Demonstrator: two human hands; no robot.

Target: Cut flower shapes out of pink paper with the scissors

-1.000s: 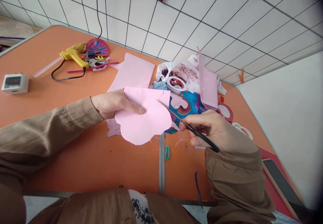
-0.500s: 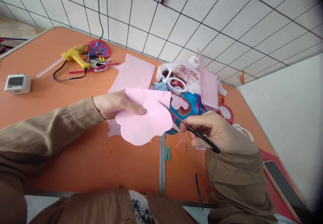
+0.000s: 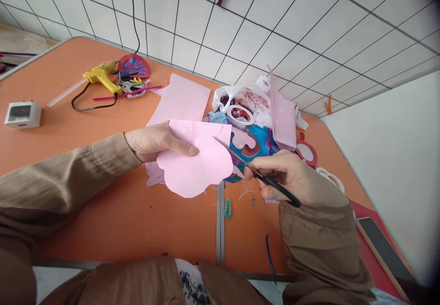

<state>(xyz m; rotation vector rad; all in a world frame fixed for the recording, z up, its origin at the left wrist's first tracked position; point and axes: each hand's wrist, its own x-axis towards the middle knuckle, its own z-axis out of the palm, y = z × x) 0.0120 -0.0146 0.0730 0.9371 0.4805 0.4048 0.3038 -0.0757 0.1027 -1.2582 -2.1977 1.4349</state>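
My left hand [image 3: 156, 141] pinches a pink paper cut-out [image 3: 197, 160] with a scalloped lower edge, thumb on top, holding it just above the orange table [image 3: 113, 213]. My right hand [image 3: 292, 179] grips black-handled scissors [image 3: 256, 173]. Their blades reach up and left into the paper's right edge. A larger pink sheet [image 3: 180, 99] lies flat on the table behind the cut-out.
A yellow glue gun [image 3: 101, 75] with its black cord lies at the back left beside a round pink decoration [image 3: 134, 65]. A small white box [image 3: 22, 113] sits at the far left. Coloured scraps, a plastic bag [image 3: 247, 103] and a folded pink sheet [image 3: 283, 114] crowd the right. A phone [image 3: 383, 245] lies at the right edge.
Almost nothing differs. Both hands keep their hold, and the scissors stay in the paper's right edge with only a slight shift.
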